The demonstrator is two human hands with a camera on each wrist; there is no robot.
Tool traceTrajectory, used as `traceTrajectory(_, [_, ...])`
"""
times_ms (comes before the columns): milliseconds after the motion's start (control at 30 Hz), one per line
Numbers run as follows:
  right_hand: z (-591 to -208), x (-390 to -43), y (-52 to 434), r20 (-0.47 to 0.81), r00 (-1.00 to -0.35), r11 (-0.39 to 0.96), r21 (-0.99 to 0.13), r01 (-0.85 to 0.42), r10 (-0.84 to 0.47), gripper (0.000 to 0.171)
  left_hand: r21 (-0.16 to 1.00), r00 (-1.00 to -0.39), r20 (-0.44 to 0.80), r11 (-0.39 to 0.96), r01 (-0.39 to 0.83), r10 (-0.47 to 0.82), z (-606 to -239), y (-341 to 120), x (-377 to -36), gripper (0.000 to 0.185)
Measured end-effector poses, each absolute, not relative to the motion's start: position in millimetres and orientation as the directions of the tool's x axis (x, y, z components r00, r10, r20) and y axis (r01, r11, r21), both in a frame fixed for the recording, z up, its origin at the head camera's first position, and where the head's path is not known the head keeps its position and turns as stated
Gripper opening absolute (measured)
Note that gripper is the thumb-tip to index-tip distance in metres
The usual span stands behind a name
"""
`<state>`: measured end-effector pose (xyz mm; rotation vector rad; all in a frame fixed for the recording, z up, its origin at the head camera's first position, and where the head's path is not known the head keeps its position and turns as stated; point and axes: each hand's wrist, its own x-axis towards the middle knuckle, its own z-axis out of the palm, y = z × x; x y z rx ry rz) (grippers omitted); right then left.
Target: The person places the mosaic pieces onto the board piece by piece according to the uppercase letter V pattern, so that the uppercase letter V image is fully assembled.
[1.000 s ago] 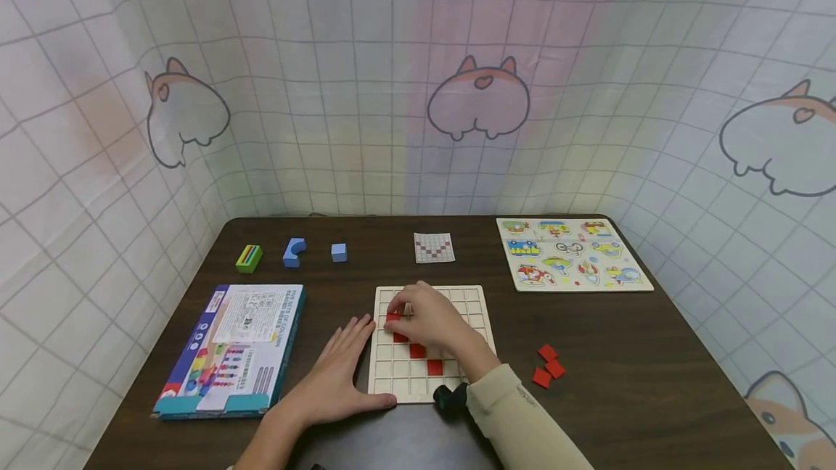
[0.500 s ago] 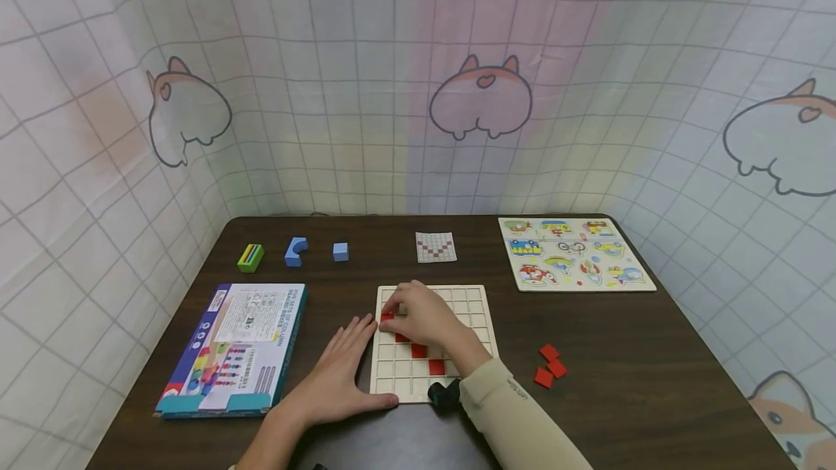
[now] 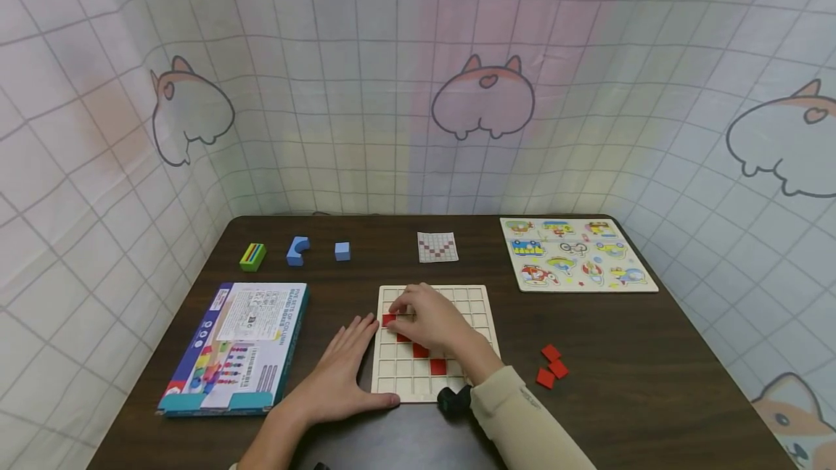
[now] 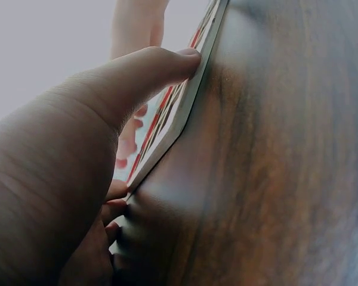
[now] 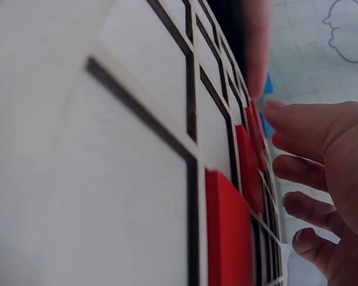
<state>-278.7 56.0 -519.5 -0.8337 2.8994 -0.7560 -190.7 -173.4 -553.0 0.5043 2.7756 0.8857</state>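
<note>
Two hands sit at the grid board (image 3: 480,303), lower centre of the head frame. Right hand (image 3: 427,319) lies over the board's upper-left cells, fingertips curled down onto a red tile (image 3: 388,320) at the left column; whether it pinches the tile or only presses it into its cell, I cannot tell. Three more red tiles run diagonally down-right from it across the board, the lowest (image 3: 437,366) near the bottom edge. Left hand (image 3: 339,372) lies flat on the table (image 3: 653,368), fingers straight, thumb against the board's bottom-left edge; the left wrist view shows the thumb (image 4: 149,71) butting that edge.

Right hand is the nearer one to the tile; left only braces the board. Spare red tiles (image 3: 550,366) lie well apart, right of the board.

Pattern card (image 3: 437,246) sits just above the board. Upper left: green block (image 3: 252,257), two blue blocks (image 3: 297,251). Left: boxed game (image 3: 235,343). Upper right: picture puzzle (image 3: 578,263). Dark wood table, checked curtain (image 3: 392,93) behind.
</note>
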Motion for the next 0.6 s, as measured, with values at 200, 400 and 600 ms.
traceTrajectory(200, [-512.9, -266.8, 71.5, 0.114, -0.855, 0.705, -0.517, -0.485, -0.505, 0.027, 0.586, -0.928, -0.065, 0.766, 0.263, 0.368, -552.6, -172.0, -190.9, 0.139])
traceTrajectory(400, [-510.5, -254.7, 88.6, 0.129, -0.853, 0.675, -0.557, -0.484, -0.505, 0.026, 0.583, -0.927, -0.075, 0.770, 0.258, 0.366, -551.8, -172.1, -190.1, 0.139])
traceTrajectory(600, [-510.3, -243.1, 107.9, 0.141, -0.858, 0.663, -0.577, -0.477, -0.494, 0.026, 0.585, -0.929, -0.082, 0.772, 0.249, 0.362, -551.9, -172.3, -189.4, 0.140])
